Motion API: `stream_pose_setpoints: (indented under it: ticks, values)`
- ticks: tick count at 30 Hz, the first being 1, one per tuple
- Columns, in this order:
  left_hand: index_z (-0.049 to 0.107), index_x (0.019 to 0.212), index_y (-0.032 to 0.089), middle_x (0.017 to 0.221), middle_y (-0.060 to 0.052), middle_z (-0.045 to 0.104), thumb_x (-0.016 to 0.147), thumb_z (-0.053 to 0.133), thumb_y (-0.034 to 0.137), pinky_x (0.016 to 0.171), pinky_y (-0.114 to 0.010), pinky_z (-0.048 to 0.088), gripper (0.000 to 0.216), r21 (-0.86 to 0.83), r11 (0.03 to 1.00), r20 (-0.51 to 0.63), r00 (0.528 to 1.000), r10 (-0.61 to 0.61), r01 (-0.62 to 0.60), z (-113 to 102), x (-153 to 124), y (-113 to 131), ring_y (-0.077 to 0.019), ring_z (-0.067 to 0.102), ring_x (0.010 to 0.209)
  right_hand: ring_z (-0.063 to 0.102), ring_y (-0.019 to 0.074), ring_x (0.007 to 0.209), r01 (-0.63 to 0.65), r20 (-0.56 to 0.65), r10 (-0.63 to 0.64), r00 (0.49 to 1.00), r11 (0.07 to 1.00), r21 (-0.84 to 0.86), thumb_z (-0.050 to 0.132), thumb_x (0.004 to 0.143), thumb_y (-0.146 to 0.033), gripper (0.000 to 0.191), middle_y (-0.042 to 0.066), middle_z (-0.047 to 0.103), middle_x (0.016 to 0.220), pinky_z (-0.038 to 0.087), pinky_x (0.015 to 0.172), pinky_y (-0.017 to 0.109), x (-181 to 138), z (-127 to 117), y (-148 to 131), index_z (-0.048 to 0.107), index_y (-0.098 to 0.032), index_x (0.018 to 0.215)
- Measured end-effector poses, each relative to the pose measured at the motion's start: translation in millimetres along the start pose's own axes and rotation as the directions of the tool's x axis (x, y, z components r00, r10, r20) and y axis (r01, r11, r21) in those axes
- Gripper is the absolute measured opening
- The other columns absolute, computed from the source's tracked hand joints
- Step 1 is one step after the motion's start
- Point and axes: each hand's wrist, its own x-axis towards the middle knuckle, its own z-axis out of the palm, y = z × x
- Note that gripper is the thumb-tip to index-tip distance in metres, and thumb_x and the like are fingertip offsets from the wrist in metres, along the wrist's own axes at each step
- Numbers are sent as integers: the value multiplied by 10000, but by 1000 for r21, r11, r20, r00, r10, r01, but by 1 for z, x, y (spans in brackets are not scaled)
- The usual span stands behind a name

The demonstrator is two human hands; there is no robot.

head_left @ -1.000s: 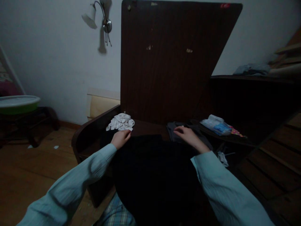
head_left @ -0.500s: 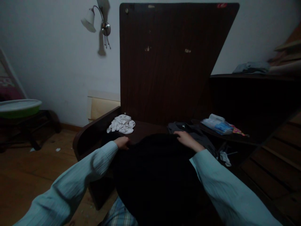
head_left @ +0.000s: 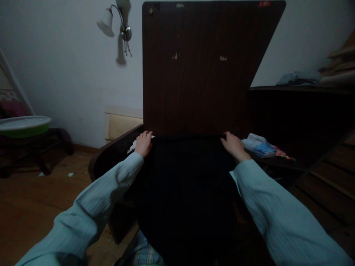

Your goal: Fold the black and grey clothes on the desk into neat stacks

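A black garment hangs stretched between my two hands, its lower part reaching down over my lap; its exact kind is too dark to make out. My left hand is closed on its upper left corner. At the upper right corner, my right hand grips the same cloth. Behind my left hand, part of a crumpled white cloth shows on the dark wooden desk. The garment covers most of the desk's surface.
A tall dark board rises behind the desk. Plastic packs lie on a shelf to the right, with folded clothes higher up. A wall lamp is above left. A green basin rests on a low stand.
Both hands have risen and moved forward and apart, pulling the black garment's upper edge wider. It now hides the grey clothing and much of the white cloth.
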Motion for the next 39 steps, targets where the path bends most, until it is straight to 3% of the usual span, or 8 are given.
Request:
stream_pose_setpoints:
  ticks: [5,10,13,20,24,28,34,39]
  values:
    - [476,1052,140,1059,-124,524,773,473,274,821,-336,398,310,-25,993,248,962,114,-111,9,-29,11,-248,505,991,525,245,955,220,148,-227,963,973,65,468,781,-370,365,142,573,1020,397,808,350,-33,16,-12,517,-131,1053]
    - [487,1080,159,1103,-123,520,763,458,472,799,-324,424,447,-165,977,583,786,206,-134,20,-62,6,-250,526,983,568,171,839,366,453,-541,709,831,419,484,781,-326,276,60,608,939,427,745,283,-76,31,-26,545,-180,1007]
    - [412,1182,180,1244,-121,433,735,507,470,880,-335,388,541,-298,936,585,740,332,-185,31,-82,6,-251,456,1094,574,174,789,403,599,-559,573,829,387,554,731,-349,284,61,611,898,426,689,264,-105,46,-36,567,-178,957]
    - [533,898,192,1068,-67,545,782,455,234,872,-285,388,146,-388,888,500,753,427,-246,33,-97,-5,-183,500,1010,594,165,737,484,664,-514,542,838,253,372,799,-167,218,86,641,837,397,649,242,-142,57,-46,588,-156,828]
    - [552,850,193,860,-41,596,780,447,313,721,-279,446,174,-312,932,640,684,350,-185,22,-75,-7,-182,571,806,564,130,614,483,768,-557,317,791,374,457,729,-167,149,16,623,671,396,608,233,-150,39,-56,602,-169,693]
    - [514,1042,171,1065,-84,555,816,398,344,840,-289,408,307,-373,914,514,785,346,-158,35,-59,10,-188,536,957,537,91,517,205,791,-605,86,788,580,456,768,-239,163,-37,556,545,411,576,213,-145,29,-72,591,-154,734]
    - [384,1244,212,1363,-120,304,794,430,462,961,-458,277,517,-303,938,559,767,316,-165,70,-64,35,-303,274,1237,577,111,680,201,558,-649,518,726,658,443,805,-279,193,18,625,743,415,625,210,-100,48,-104,567,-157,888]
    - [412,1220,210,1316,-101,389,811,418,425,964,-381,300,462,-283,945,546,782,301,-166,72,-66,23,-237,350,1203,594,192,793,350,529,-444,723,896,274,426,814,-300,203,92,638,889,395,630,256,-100,89,-130,566,-171,885]
